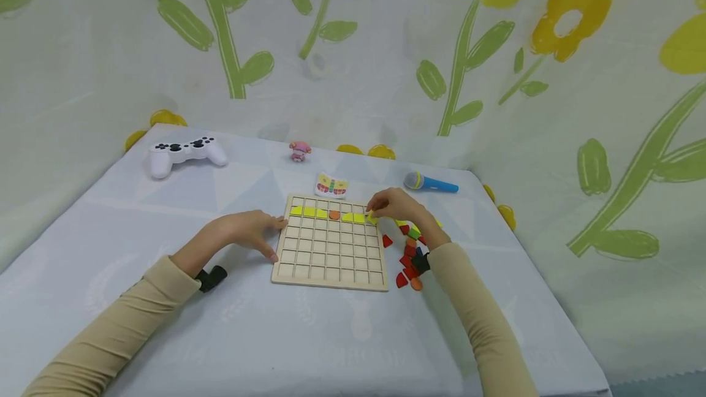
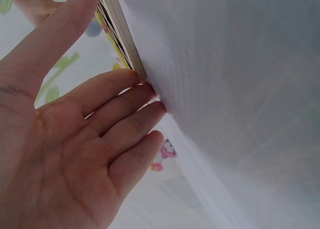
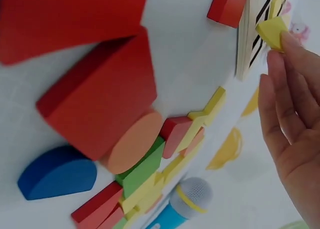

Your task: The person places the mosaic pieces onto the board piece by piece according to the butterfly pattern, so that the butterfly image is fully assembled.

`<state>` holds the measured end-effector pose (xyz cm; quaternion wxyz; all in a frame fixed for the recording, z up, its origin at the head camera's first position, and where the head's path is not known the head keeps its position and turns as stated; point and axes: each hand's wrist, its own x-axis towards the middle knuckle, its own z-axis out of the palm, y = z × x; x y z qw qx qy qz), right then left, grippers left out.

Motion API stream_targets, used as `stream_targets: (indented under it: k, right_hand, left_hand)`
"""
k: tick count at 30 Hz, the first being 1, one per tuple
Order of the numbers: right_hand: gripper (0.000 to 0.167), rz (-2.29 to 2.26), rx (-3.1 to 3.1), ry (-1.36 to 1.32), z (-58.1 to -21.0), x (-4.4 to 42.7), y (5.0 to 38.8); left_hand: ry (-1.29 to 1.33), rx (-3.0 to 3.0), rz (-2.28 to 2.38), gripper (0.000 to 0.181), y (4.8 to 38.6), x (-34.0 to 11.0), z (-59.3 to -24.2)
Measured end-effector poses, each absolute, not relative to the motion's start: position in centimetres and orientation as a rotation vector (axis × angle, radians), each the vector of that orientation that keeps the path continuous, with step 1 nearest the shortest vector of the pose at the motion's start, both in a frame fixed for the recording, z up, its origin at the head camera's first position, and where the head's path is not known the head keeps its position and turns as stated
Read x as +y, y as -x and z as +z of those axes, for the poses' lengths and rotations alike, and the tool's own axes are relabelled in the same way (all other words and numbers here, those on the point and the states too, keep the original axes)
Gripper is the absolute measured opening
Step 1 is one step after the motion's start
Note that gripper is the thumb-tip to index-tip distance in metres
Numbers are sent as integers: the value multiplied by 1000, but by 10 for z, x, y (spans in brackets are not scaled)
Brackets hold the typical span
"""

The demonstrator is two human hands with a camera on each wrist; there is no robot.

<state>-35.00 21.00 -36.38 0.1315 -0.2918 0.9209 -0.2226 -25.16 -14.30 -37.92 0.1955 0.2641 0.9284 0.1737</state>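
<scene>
A square wooden grid board [image 1: 331, 256] lies on the table, with a row of yellow pieces [image 1: 309, 212] and one orange round piece [image 1: 334, 215] near its far edge. My left hand [image 1: 248, 231] touches the board's left edge with fingers fairly straight, as the left wrist view shows its fingertips [image 2: 150, 91] against the side. At the board's far right corner my right hand [image 1: 399, 206] pinches a yellow block [image 3: 272, 32] between thumb and fingers. Just behind the board lies a small card [image 1: 331, 186] with a butterfly pattern.
Loose red, orange, green, yellow and blue blocks [image 1: 409, 262] are scattered right of the board, partly under my right forearm. Farther back are a white game controller [image 1: 184, 153], a small pink figurine [image 1: 299, 151] and a blue toy microphone [image 1: 431, 182]. A flowered cloth hangs behind the table.
</scene>
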Motion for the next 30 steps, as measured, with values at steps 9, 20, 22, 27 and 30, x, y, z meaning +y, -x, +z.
stream_targets:
  k: [9,20,22,27,30]
  right_hand:
    - [9,-651,2715,783,-368,207,351]
    - [6,-618,2734,682,-373,205,350]
    - [4,-636,2735,667,-374,205,349]
    - [5,-639,2756,704,-375,207,346]
    - [7,-640,2771,725,-375,209,345]
  left_hand:
    - [-739,2602,472,88,251,-142,-378]
    - [-723,2598,489,88,251,-143,-378]
    - [-721,2599,484,88,251,-143,-378]
    - [-716,2597,483,89,249,-142,-377]
    - [-731,2600,475,89,249,-142,-376]
